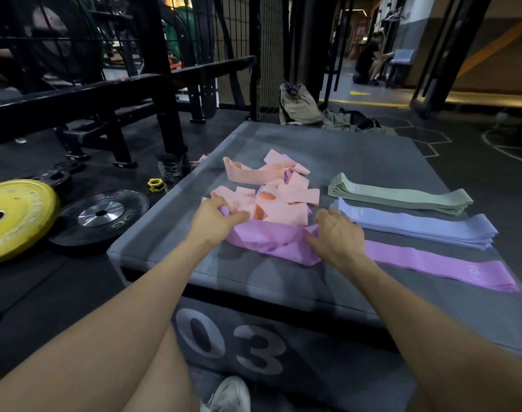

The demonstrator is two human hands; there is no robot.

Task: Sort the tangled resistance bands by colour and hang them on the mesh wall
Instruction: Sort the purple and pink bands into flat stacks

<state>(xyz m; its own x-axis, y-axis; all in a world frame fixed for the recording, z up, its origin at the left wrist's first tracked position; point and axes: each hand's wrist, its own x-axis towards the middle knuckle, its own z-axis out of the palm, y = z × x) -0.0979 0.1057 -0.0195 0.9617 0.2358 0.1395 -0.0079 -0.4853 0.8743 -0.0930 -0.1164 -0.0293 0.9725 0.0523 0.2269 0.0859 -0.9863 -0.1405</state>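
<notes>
A dim gym room with a black wire mesh wall (221, 28) rising beyond a grey padded plyo box (283, 281) marked 03; yellow and black weight plates (99, 214) lie on the floor to its left. On the box top, a tangled heap of peach fabric resistance bands (271, 191) sits beside flat stacks of sage-green bands (402, 196), blue bands (417, 226) and purple bands (438, 263). A loose purple fabric band (268, 237) lies crosswise between both hands, equally near each; the left hand (212, 217) and right hand (337, 233) pinch its opposite ends with curled fingers, the purple stack just right.
</notes>
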